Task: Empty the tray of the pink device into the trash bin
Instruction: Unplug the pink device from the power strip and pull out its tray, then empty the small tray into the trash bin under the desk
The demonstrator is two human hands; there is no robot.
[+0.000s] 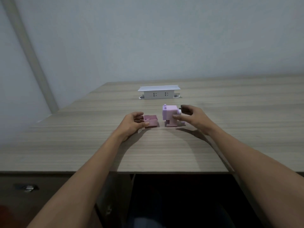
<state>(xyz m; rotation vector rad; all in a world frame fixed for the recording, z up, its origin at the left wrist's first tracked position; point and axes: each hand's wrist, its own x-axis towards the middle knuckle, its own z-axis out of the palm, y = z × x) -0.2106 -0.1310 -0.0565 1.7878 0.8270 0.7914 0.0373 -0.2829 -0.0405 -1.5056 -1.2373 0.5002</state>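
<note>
Sitting on the desk [148, 153] just left of the pink device [170, 116], the tray [151, 121] is already out of its slot, with the left hand [133, 124] pinching it between thumb and fingers. The right hand [190, 116] is gripping the device's side, steadying it. Carrying the tray to the trash bin and tipping it out is still waiting, and no bin is showing

White socket box [158, 92] upright on wooden desk [230, 112].

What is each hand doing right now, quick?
Left hand: holding the small open pink plastic tray.
Right hand: gripping the boxy pink plastic device at its right side.
</note>
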